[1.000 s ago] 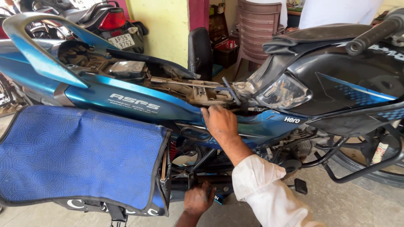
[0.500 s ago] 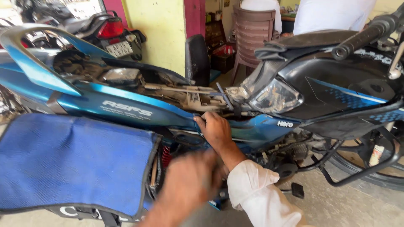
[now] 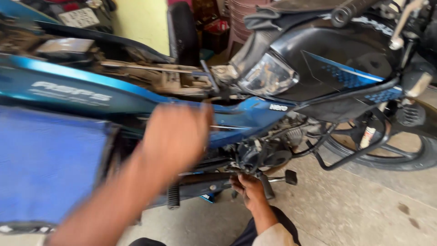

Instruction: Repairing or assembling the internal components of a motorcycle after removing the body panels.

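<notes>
So the left hand [image 3: 175,136] is up in front of the blue side panel [image 3: 136,98] of the motorcycle [image 3: 346,68], but it's badly motion-blurred; I honestly can't tell if it's curled shut or loose, or whether it actually touches the panel. Nothing visible in it. The right hand [image 3: 248,187] is down low under the engine [image 3: 264,152], fingers curled around a dark part just beside the black footrest bar [image 3: 205,182], next to the foot pedal [image 3: 284,177]. A blue cloth cover [image 3: 45,168] hangs at left, over the concrete floor [image 3: 364,209].
</notes>
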